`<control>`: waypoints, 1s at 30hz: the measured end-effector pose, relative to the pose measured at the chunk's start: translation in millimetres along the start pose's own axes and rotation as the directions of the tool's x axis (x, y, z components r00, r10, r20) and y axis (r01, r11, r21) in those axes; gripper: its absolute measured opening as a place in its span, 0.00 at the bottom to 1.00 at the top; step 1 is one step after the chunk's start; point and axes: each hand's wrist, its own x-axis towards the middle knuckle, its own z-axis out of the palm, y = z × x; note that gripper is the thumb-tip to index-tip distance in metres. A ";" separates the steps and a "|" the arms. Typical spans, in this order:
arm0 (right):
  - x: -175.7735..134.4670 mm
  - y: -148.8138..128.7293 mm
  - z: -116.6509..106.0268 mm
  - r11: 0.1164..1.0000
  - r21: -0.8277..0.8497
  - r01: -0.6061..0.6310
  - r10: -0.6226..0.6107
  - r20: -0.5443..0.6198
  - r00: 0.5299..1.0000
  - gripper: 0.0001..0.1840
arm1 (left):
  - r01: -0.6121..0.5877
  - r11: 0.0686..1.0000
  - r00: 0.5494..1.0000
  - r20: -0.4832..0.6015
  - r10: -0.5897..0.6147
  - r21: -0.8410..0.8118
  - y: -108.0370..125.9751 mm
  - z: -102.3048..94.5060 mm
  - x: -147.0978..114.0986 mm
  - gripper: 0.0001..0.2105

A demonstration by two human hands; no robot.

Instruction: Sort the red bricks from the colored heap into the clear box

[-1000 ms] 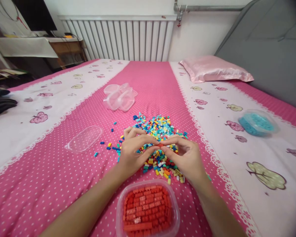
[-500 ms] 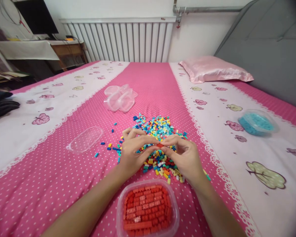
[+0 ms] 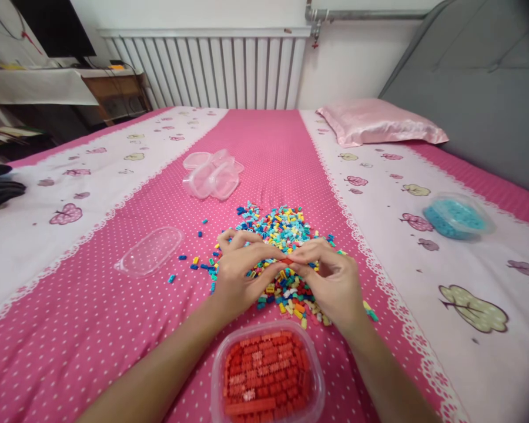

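My left hand [image 3: 242, 270] and my right hand [image 3: 328, 273] meet fingertip to fingertip over a pile of small building bricks [image 3: 286, 226]. Between their thumbs and forefingers is a small red brick piece [image 3: 287, 261], mostly covered by the fingers; whether it is one brick or more I cannot tell. Both hands are closed in a pinch on it. Close in front of me, below the hands, stands a clear plastic box [image 3: 217, 376] filled with rows of red bricks [image 3: 268, 373].
A clear lid [image 3: 150, 252] lies left of the pile, with several loose bricks between. Farther back are stacked clear containers [image 3: 214, 174]. To the right sits a box of light blue bricks [image 3: 456, 217]. A pink pillow [image 3: 379, 120] lies at the back right of the bed.
The view has shifted slightly. Both hands keep their pinch on the red piece, nearly in the same place over the pile.
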 end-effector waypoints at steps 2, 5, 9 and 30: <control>-0.4 -0.3 0.1 1.000 -0.014 0.003 -0.003 0.004 1.000 0.07 | 0.011 1.000 1.000 0.004 -0.011 -0.006 -0.1 0.1 -0.3 0.03; -0.5 -0.6 -0.3 0.999 -0.032 0.024 -0.024 0.004 1.000 0.08 | 0.017 1.000 1.000 0.021 -0.017 -0.021 0.0 0.5 -0.4 0.04; 0.3 -0.6 -1.4 0.998 -0.060 0.029 -0.028 0.015 1.000 0.07 | 0.040 0.999 0.999 0.023 -0.040 -0.028 0.2 1.3 -0.6 0.05; 1.0 0.7 -3.7 1.000 -0.015 -0.017 0.018 0.048 0.999 0.05 | -0.058 0.998 0.998 -0.019 0.058 0.014 -1.4 -0.9 1.8 0.01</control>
